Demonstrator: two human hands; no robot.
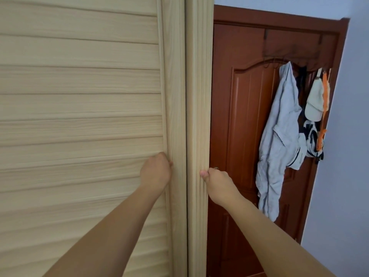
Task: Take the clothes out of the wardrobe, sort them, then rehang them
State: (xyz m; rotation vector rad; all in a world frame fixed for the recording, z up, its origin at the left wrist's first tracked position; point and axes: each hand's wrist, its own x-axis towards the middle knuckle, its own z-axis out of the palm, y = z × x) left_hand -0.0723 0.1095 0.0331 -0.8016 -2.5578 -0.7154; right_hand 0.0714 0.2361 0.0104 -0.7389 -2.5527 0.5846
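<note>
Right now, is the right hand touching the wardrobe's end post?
Touching. The head view shows the right hand curled round the edge of the pale wooden end post, thumb on its front.

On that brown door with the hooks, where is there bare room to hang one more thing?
The brown door is bare on its left panel, between the wardrobe frame and the pale shirt. The hook rack is crowded at its right end: shirt, white cap and orange item hang close together.

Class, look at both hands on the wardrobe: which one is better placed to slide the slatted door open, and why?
Probably the left hand: it grips the slatted door's upright edge. The right hand pinches the outer post at the wardrobe's end, likely only bracing.
</note>
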